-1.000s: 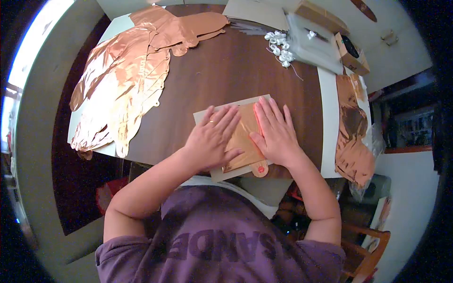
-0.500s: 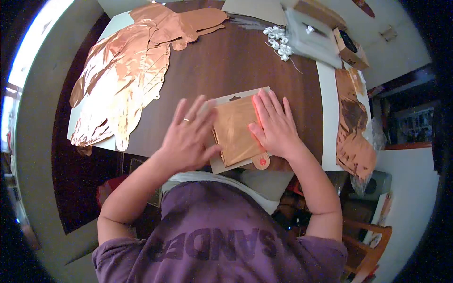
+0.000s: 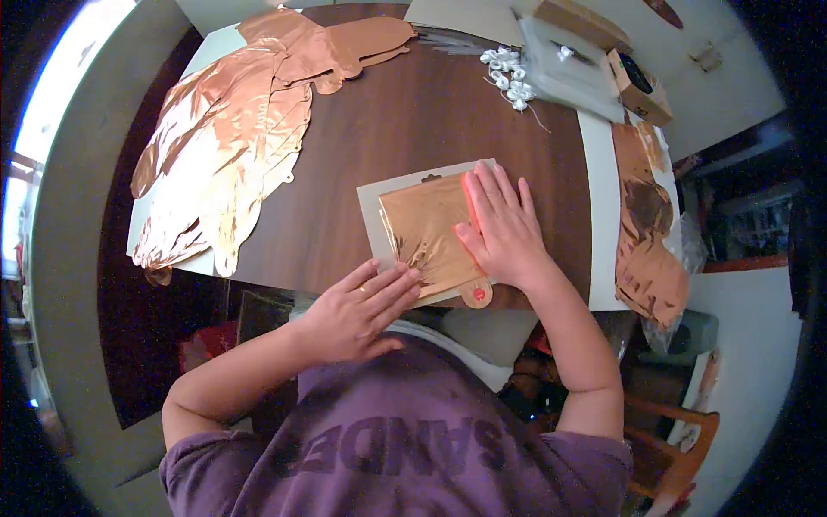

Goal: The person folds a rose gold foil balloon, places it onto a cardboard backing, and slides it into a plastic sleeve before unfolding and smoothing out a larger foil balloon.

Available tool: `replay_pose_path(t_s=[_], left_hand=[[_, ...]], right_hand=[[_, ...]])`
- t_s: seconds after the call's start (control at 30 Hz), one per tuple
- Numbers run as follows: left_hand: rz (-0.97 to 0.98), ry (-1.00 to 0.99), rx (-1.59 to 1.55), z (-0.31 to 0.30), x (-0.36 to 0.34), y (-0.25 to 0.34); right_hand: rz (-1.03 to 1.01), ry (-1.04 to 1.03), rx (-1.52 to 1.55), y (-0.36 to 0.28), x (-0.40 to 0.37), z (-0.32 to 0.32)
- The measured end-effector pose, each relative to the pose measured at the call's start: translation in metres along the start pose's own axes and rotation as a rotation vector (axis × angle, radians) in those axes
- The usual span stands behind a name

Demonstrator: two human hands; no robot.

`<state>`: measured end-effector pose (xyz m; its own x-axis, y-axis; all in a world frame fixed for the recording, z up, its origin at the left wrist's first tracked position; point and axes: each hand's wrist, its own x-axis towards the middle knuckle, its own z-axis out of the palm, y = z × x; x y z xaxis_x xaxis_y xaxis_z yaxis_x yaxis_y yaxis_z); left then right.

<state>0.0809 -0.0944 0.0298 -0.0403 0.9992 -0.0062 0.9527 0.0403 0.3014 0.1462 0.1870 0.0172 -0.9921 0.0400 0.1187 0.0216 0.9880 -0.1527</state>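
Note:
A folded copper-coloured foil piece (image 3: pixel 431 228) lies on a pale card (image 3: pixel 372 207) with a hanging slot, near the table's front edge. A rounded tab with a red mark (image 3: pixel 477 294) sticks out at its lower right. My right hand (image 3: pixel 502 226) rests flat along the foil's right side, fingers pointing away from me. My left hand (image 3: pixel 366 310) touches the lower left corner of the foil with its fingertips, fingers extended and thumb apart. Small creases show in the foil beside those fingertips.
Large copper foil shapes (image 3: pixel 233 129) spread over the table's left side. White string bundles (image 3: pixel 512 77), a clear plastic bag (image 3: pixel 568 73) and an open cardboard box (image 3: pixel 639 86) are at the back right. More crumpled foil (image 3: pixel 646 224) lies along the right edge.
My left hand has moved down and toward me, from beside the card's left edge to the foil's lower left corner. My right hand has stayed in place.

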Motion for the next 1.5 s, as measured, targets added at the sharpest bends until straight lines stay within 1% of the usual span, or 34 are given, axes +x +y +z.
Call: replay_pose_path(t_s=[0.1, 0.2, 0.3, 0.33, 0.43, 0.53, 0.6, 0.73, 1.03, 1.13, 1.23, 1.33, 1.43, 1.5], left_hand=[[0.022, 0.117, -0.020, -0.002, -0.011, -0.004], [-0.020, 0.276, -0.080, 0.000, -0.012, -0.015], [-0.285, 0.452, -0.100, -0.011, 0.012, -0.016], [-0.372, 0.467, -0.099, -0.010, 0.021, -0.014], [-0.434, 0.527, -0.095, 0.001, 0.034, -0.013], [-0.547, 0.605, -0.163, 0.002, 0.044, -0.012], [-0.569, 0.616, -0.139, 0.004, 0.046, -0.012], [-0.578, 0.657, -0.070, 0.014, 0.048, -0.013], [-0.564, 0.668, -0.019, 0.018, 0.049, -0.010], [-0.576, 0.626, 0.071, 0.019, 0.049, -0.013], [-0.637, 0.535, 0.180, 0.004, 0.054, -0.007], [-0.512, 0.501, 0.172, -0.004, 0.072, -0.005], [-0.353, 0.426, 0.105, 0.004, 0.092, -0.001], [-0.352, 0.343, 0.123, 0.010, 0.104, -0.001]], right_hand=[[0.005, -0.022, -0.013, 0.000, 0.000, 0.000], [0.020, -0.055, -0.004, -0.002, 0.001, -0.003], [0.020, -0.081, -0.015, -0.003, 0.002, -0.005], [0.024, -0.079, 0.000, -0.003, 0.001, -0.005], [0.029, -0.074, 0.055, -0.001, 0.001, -0.005], [0.027, -0.070, 0.141, 0.003, -0.001, -0.006], [0.017, -0.059, 0.200, 0.005, 0.000, -0.009], [-0.032, -0.078, 0.089, 0.005, -0.001, -0.010], [-0.041, -0.057, 0.053, 0.003, -0.002, -0.007], [-0.041, -0.056, 0.043, 0.002, -0.002, -0.006], [-0.038, -0.053, 0.034, 0.002, -0.002, -0.006], [-0.043, -0.046, 0.023, 0.003, -0.003, -0.004], [-0.052, -0.038, 0.003, 0.004, -0.002, 0.001], [-0.057, -0.044, -0.017, 0.006, -0.003, 0.002]])
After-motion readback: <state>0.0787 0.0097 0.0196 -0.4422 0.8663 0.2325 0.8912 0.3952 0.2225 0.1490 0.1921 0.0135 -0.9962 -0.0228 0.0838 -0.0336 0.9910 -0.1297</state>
